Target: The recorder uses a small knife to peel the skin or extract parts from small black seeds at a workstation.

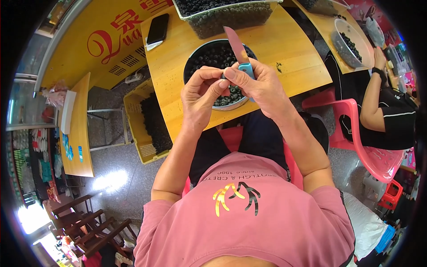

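Gripping a light-blue-handled knife with a pinkish blade in the right hand, pinching a small dark piece in the left hand above a pale round bowl; facing a clear plastic tub at twelve o'clock

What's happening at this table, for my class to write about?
A person's right hand holds a blue-handled knife, blade pointing away from the body. The left hand meets the right at the fingertips, around a small, mostly hidden dark piece. Both are over a round bowl of dark, rounded pieces; a filled clear tub stands beyond it.
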A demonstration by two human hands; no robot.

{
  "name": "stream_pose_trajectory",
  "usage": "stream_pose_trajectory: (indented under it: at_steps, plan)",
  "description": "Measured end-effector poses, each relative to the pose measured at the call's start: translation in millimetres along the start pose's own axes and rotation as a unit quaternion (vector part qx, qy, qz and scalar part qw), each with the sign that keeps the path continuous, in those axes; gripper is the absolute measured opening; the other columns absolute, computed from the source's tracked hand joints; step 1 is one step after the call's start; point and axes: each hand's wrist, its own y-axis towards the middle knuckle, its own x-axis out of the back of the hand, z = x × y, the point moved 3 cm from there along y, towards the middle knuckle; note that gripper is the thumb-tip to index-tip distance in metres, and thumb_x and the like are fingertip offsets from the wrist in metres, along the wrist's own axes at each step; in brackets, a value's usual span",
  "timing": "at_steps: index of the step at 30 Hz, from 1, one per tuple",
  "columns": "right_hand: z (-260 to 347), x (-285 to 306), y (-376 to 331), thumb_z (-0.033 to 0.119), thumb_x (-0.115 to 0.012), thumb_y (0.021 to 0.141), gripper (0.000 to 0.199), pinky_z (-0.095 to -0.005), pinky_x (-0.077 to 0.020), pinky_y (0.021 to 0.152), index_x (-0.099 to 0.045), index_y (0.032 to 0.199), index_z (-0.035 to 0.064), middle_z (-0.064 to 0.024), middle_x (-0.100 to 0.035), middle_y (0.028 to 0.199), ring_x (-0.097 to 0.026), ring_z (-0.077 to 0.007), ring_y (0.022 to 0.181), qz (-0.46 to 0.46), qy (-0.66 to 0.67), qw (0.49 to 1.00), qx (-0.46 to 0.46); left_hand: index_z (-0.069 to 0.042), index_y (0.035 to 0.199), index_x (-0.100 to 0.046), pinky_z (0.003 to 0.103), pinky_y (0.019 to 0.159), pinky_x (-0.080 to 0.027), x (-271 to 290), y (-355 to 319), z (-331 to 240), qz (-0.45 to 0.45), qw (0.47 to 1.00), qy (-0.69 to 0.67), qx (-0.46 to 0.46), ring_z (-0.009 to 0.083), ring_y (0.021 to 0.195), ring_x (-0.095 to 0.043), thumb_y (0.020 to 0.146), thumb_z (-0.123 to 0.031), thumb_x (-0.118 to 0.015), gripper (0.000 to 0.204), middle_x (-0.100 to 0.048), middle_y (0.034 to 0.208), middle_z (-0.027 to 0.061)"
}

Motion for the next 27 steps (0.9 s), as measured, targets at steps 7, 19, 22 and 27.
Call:
stream_pose_trajectory:
  at_steps: [7, 19, 22, 27]
  plan:
    - [-10.0, 5.1, 0.3, 0.028, -0.069, 0.090, 0.021, -0.0185, -0.0328, 0.049, -0.064, 0.091, 0.0077, 0.0062, -0.053, 0.067, -0.043, -0.0024, 0.054, 0.000, 0.043, 0.998, -0.037, 0.000, 0.102, -0.064, 0.024, 0.069, -0.052, 2.9, 2.3, -1.7, 0.022, 0.999, -0.025, 0.016, 0.0115, 0.076, -0.061, 0.087, 0.000, -0.067, 0.015, -0.061, 0.095, 0.0053]
    - [-15.9, 4.4, 1.5, 0.027, -0.064, 0.094, 0.020, -0.0182, -0.0333, 0.050, -0.062, 0.094, 0.0071, 0.0034, -0.058, 0.074, -0.044, -0.0021, 0.056, 0.029, 0.066, 0.996, -0.052, 0.000, 0.102, -0.064, 0.023, 0.068, -0.049, 3.9, 1.0, -3.4, -0.023, 0.996, -0.037, 0.072, 0.0114, 0.072, -0.060, 0.090, -0.005, -0.065, 0.014, -0.064, 0.086, 0.0061]
    - [-10.8, 4.4, 1.7, 0.025, -0.063, 0.095, 0.019, -0.0174, -0.0333, 0.050, -0.064, 0.095, 0.0057, 0.0021, -0.060, 0.077, -0.043, -0.0018, 0.056, 0.027, 0.010, 0.999, -0.043, 0.000, 0.103, -0.063, 0.023, 0.067, -0.049, 11.1, -0.9, -5.8, -0.031, 0.997, -0.048, 0.060, 0.0110, 0.071, -0.059, 0.091, -0.006, -0.064, 0.013, -0.064, 0.083, 0.0057]
    - [-5.2, 34.3, 1.4, 0.021, -0.062, 0.095, 0.019, -0.0160, -0.0327, 0.050, -0.067, 0.099, 0.0033, 0.0003, -0.061, 0.082, -0.042, -0.0013, 0.056, -0.017, -0.014, 0.999, -0.045, 0.002, 0.103, -0.062, 0.022, 0.066, -0.047, 73.7, -4.4, -25.7, -0.137, 0.988, 0.078, -0.003, 0.0100, 0.070, -0.059, 0.090, -0.002, -0.063, 0.014, -0.064, 0.084, 0.0051]
